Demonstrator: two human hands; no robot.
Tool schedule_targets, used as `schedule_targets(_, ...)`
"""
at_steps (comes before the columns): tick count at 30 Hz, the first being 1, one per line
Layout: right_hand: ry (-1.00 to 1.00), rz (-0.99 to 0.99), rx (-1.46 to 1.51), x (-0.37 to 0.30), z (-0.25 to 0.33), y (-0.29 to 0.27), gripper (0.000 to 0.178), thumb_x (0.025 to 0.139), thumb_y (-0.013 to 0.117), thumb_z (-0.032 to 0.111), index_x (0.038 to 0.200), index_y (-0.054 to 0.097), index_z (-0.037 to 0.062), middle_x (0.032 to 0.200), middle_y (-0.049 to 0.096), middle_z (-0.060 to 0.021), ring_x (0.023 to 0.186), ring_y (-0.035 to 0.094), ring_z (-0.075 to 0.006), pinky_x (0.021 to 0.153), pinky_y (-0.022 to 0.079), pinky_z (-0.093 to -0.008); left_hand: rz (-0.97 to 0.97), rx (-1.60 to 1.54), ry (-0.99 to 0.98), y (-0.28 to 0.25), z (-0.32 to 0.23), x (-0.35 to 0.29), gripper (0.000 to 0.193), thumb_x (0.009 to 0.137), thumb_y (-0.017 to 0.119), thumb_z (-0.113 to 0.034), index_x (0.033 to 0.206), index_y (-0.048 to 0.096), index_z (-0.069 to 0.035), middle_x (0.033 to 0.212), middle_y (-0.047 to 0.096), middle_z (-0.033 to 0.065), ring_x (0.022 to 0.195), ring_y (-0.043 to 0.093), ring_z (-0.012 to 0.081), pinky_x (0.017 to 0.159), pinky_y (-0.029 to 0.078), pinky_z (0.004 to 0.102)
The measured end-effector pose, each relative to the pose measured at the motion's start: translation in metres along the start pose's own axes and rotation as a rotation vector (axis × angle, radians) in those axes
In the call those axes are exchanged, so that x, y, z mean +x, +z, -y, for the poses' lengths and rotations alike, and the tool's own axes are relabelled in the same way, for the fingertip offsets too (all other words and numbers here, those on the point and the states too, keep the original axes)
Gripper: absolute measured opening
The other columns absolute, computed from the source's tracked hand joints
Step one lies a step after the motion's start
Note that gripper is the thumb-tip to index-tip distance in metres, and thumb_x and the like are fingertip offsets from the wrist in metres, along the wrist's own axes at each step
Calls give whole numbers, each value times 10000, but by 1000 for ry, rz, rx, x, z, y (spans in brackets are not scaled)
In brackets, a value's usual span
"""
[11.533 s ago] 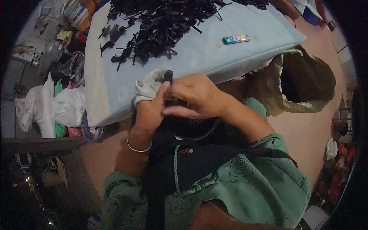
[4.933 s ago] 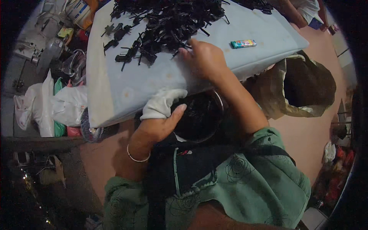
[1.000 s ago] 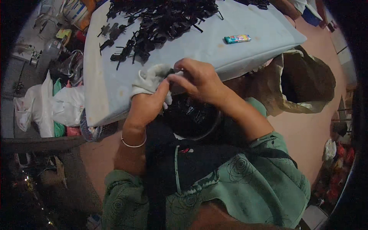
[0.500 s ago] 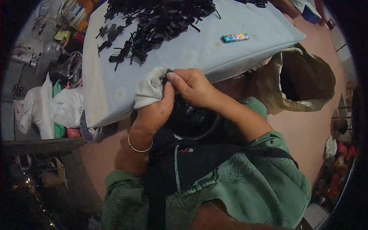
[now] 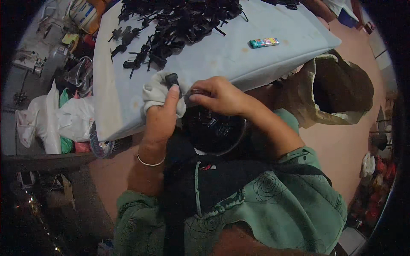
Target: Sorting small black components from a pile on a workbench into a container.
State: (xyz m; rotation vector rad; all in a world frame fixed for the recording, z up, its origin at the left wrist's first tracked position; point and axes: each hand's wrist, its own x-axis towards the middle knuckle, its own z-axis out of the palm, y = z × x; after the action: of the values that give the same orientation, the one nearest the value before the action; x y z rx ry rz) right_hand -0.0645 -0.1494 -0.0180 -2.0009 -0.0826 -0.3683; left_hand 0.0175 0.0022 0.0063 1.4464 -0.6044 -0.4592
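Observation:
My left hand (image 5: 163, 121) is closed on a small black plastic part (image 5: 171, 80); the thumb presses it against a whitish cloth covering (image 5: 153, 94) that wraps the fingers. Just right of it, my right hand (image 5: 226, 97) pinches a thin, dark piece whose tip reaches toward the black part; its kind cannot be made out. Below both hands, at my lap, sits a round black basin (image 5: 234, 147) with dark shiny pieces in it. A heap of similar black plastic parts (image 5: 183, 21) spreads over the far side of the pale table (image 5: 213, 64).
A small teal and colourful packet (image 5: 265, 42) lies on the table at right. An open brown sack (image 5: 294, 100) stands on the floor beyond my right arm. White plastic bags (image 5: 77, 119) and clutter line the left. Part of another person (image 5: 318, 10) shows at the top right.
My hands have drawn slightly apart. The left has tilted so the black part now stands up above the thumb, and the right fingers have moved a little lower, showing the thin piece.

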Motion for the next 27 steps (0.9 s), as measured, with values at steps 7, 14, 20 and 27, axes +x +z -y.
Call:
schedule_targets(7, -322, -162, 41, 1, -1, -6, 147, 783, 598, 114, 877, 573, 3, 746, 597, -86, 667, 566, -175, 616, 444, -270, 91, 262, 2, 6, -7, -2, 271, 870, 428, -127, 1118, 438, -17, 874, 509, 36, 718, 468, 89, 619, 405, 221)
schedule_targets(14, -35, -125, 410, -1, 9, -1, 208, 788, 610, 201, 840, 522, 20, 598, 475, -59, 564, 418, -107, 515, 381, -269, 180, 70, -118, 19, -30, -11, 223, 830, 427, -52, 1051, 456, -36, 720, 455, -5, 500, 384, 39, 435, 317, 181)
schedule_targets(20, -130, -100, 35, -3, 9, 1, 246, 880, 481, 217, 744, 493, 13, 603, 450, 4, 595, 400, -60, 511, 355, -235, 176, 206, -115, 16, -23, -5, 249, 815, 426, -27, 1064, 433, -21, 792, 480, 41, 622, 466, 99, 551, 400, 222)
schedule_targets(27, 29, -23, 283, -1, 10, 14, 263, 865, 470, 220, 751, 527, -11, 625, 514, -182, 544, 474, -250, 561, 405, -359, 159, 647, 257, 14, -13, -10, 249, 803, 438, -53, 1039, 435, 26, 934, 498, 180, 917, 487, 278, 829, 385, 337)
